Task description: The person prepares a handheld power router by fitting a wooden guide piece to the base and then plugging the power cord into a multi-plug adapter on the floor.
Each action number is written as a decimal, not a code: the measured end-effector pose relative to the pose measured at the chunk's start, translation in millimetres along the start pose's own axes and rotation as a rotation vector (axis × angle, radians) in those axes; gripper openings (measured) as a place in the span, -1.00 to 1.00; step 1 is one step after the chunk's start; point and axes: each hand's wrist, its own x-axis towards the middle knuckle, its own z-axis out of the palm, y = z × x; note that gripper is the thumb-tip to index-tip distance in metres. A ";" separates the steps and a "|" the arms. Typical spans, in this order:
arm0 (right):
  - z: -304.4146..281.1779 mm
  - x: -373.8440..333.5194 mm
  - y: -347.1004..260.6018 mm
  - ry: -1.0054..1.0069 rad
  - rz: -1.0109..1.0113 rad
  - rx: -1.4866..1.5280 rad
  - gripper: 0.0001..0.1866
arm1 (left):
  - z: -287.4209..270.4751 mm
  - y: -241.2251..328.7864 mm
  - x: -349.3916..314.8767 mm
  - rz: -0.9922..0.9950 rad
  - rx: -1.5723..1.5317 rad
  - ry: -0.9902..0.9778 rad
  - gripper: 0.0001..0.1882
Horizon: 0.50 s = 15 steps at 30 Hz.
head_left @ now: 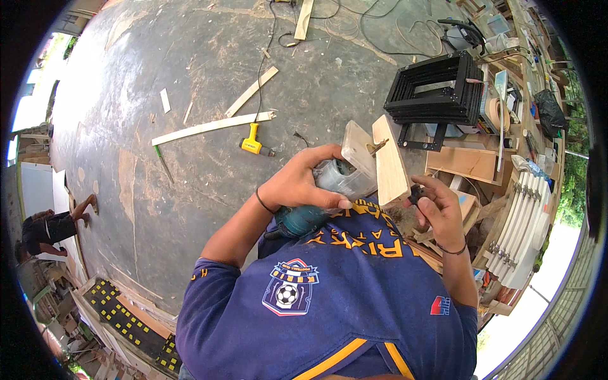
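Note:
My left hand (304,180) is closed round the clear plastic base (339,179) of a trim router. Its teal body (303,221) rests against my lap, below the palm. A flat clear plate (358,149) forms the end of the base. Beside that plate stands a short pale wooden board (392,166), tilted. A small brass-coloured fitting (377,147) shows between board and plate; how they join is unclear. My right hand (439,209) is just right of the board's lower end, pinching a small black piece (415,194) whose kind I cannot make out.
A yellow heat gun (253,140) and several wood strips (215,128) lie on the concrete floor ahead. Black frames (434,88) are stacked at the right, near a cluttered workbench (522,69). Cables (380,38) run along the far floor. Another person (54,229) is at the far left.

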 end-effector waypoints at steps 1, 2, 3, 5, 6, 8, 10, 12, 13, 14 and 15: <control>-1.9 -0.7 0.8 -0.006 0.012 0.023 -0.65 | -0.4 -0.1 -0.4 -0.005 0.005 0.000 -0.33; -2.4 -0.9 1.6 -0.003 0.002 0.013 -0.67 | -0.7 -0.1 -0.7 -0.010 0.010 0.000 -0.33; -2.6 -0.9 2.9 0.001 -0.009 0.004 -0.68 | -0.8 0.3 -0.9 -0.016 0.009 -0.008 -0.32; -3.5 -1.3 6.7 0.000 -0.031 -0.010 -0.70 | -0.6 1.3 -1.1 -0.026 0.004 -0.024 -0.31; -4.6 -1.3 9.3 -0.005 -0.044 -0.014 -0.71 | -0.6 0.7 -1.2 -0.020 0.000 -0.024 -0.31; -5.0 -0.9 10.7 -0.005 -0.059 -0.028 -0.72 | -0.5 -1.7 -1.5 -0.008 -0.006 -0.020 -0.32; -4.3 -0.5 10.6 0.006 -0.064 -0.047 -0.72 | 0.0 -2.5 -1.4 0.004 -0.008 -0.009 -0.32; -1.4 -0.4 7.0 0.026 -0.037 -0.048 -0.73 | 0.2 -3.2 -1.6 0.013 -0.010 0.003 -0.33; 0.4 -0.4 5.4 0.038 -0.024 -0.049 -0.73 | 0.3 -3.2 -1.5 0.016 -0.011 0.007 -0.33; 2.5 -0.2 5.1 0.051 -0.011 -0.062 -0.73 | 0.3 -3.1 -1.5 0.020 -0.011 0.012 -0.33; 4.5 0.0 4.7 0.065 0.002 -0.075 -0.73 | 0.3 -2.5 -1.9 0.001 -0.010 -0.001 -0.33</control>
